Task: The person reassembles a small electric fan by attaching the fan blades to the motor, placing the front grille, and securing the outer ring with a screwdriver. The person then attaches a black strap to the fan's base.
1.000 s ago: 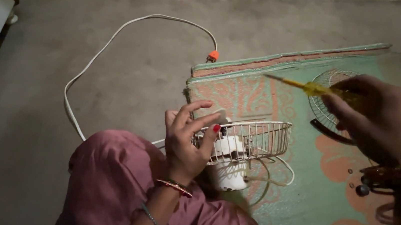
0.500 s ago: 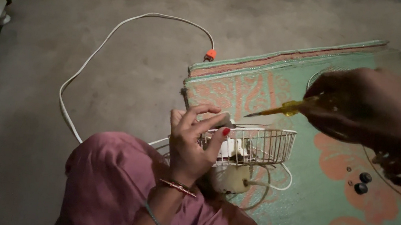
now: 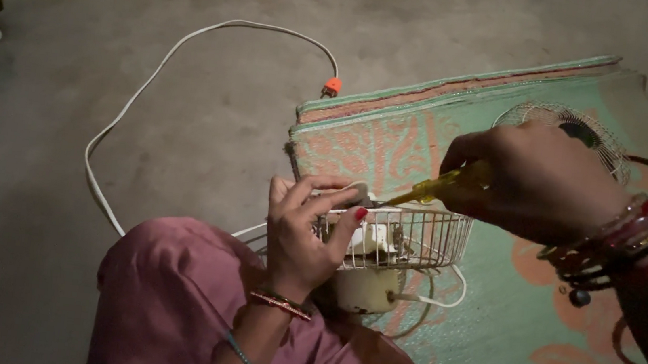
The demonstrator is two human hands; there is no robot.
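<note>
Yellow-handled screwdriver (image 3: 430, 188) is gripped in the right hand (image 3: 539, 182), its tip set at the wire fan guard (image 3: 403, 236) (on the lap, above the green mat (image 3: 489, 306)); the guard should be kept steady, left hand (image 3: 303, 236) fingers curled round its rim

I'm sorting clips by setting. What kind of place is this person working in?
Probably a room in a home, with the work done on the floor: a bare grey floor, a woven patterned mat spread on it, and a small white fan being opened with a yellow screwdriver.
</note>
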